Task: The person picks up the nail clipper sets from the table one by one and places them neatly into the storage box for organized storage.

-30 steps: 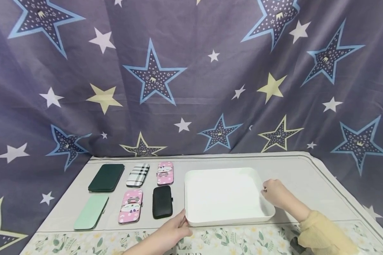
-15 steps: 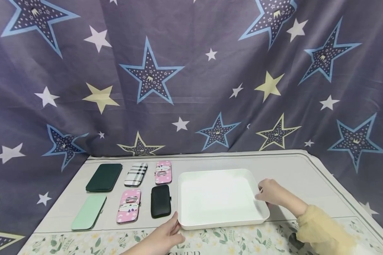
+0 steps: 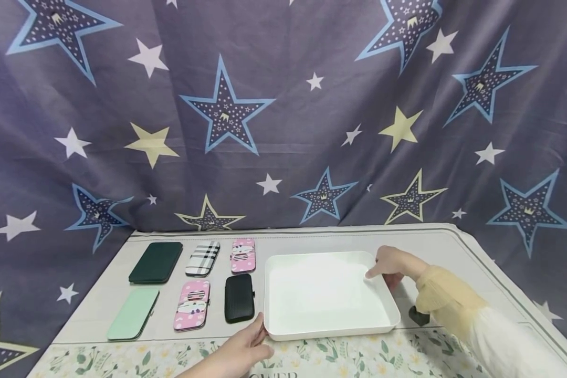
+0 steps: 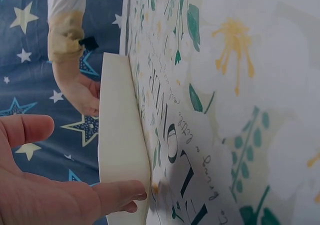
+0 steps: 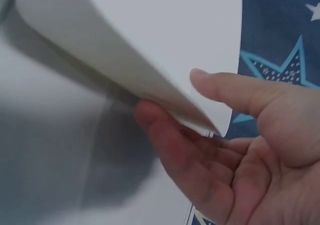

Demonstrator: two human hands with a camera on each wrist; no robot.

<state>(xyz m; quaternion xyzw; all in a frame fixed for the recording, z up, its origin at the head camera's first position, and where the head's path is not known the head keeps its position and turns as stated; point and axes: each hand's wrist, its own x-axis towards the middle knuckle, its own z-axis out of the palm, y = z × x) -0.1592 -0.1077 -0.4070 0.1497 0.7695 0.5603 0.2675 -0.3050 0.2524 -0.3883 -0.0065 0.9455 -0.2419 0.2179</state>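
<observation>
A shallow white tray lies on the table in front of me. My left hand touches its near left corner with fairly straight fingertips, and in the left wrist view the fingers rest against the tray's outer wall. At the right side my right hand straddles the rim: in the right wrist view the thumb lies over the inner face while the other fingers curl along the outside. Just left of the tray is a black ribbed case with a small clasp.
Several flat cases lie in two rows at left: dark green, plaid, a pink patterned case, mint green and another pink case. A star-printed curtain hangs behind the table; a floral mat covers its front.
The tray has shifted slightly left, the left hand staying at its corner. My right hand has moved farther back along the right rim, and its thumb now reaches inside the tray.
</observation>
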